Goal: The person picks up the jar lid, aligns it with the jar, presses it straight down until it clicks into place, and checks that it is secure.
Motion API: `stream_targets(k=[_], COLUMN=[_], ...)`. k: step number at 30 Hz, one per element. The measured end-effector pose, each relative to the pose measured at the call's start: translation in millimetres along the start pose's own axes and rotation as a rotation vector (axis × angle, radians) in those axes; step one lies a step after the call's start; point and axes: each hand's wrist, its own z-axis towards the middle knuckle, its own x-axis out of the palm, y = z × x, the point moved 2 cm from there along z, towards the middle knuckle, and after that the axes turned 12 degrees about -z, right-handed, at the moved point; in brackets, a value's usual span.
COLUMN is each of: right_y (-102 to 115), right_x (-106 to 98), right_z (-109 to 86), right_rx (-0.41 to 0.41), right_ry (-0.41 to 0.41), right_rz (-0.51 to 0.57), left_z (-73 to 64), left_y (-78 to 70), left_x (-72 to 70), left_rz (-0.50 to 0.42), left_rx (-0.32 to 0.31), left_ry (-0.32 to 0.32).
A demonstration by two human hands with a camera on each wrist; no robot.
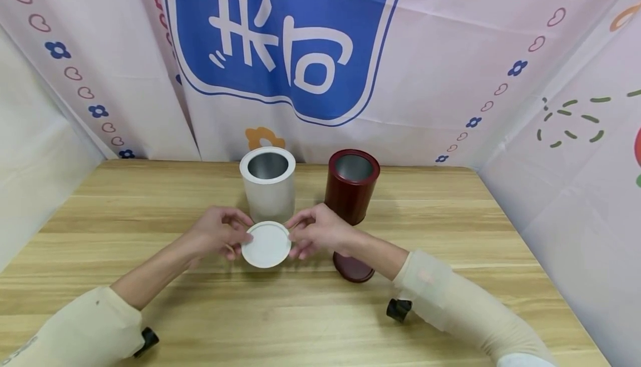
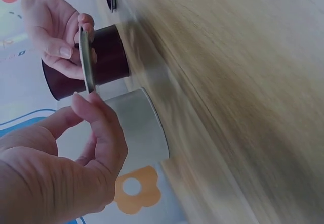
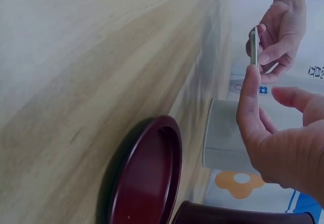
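Best to hold the white lid [image 1: 266, 244] nearly level, above the worktop [image 1: 200, 311] and just in front of the open white can [image 1: 272, 200]. Pinching lightly at its left rim with the left hand [image 1: 216, 233] and at its right rim with the right hand [image 1: 321, 231], with fingers bent and only a little apart. Press equally from both sides, gently, without bending the rim. Leave the middle of the lid free. In any lifting, raise both hands at the same speed, to avoid a tilt. Watch for a knock against the white can; cannot tell the exact gap. Take care also with the dark red lid [image 1: 353, 268], lying below the right forearm [image 1: 378, 253], and with the open dark red can [image 1: 349, 197], standing behind the right hand.
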Motion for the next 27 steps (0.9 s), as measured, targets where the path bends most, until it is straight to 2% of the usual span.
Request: stream_targets(k=[4,13,27], right_y=[3,10,16], right_x=[1,0,-4], right_z=[0.0,0.5,0.7], right_rx=[-0.014,-0.037,-0.038], right_ry=[-0.035,-0.122,-0.148], right_rz=[0.016,-0.010,-0.025], left_z=[-0.5,-2.2,-4.7], left_y=[-2.6,-7.2,-18.3], left_x=[0.9,4.3,9.2], left_rz=[0.005,-0.014,-0.020], left_rx=[0.017,0.053,0.081], left_ry=[-0.024,-0.029,-0.046])
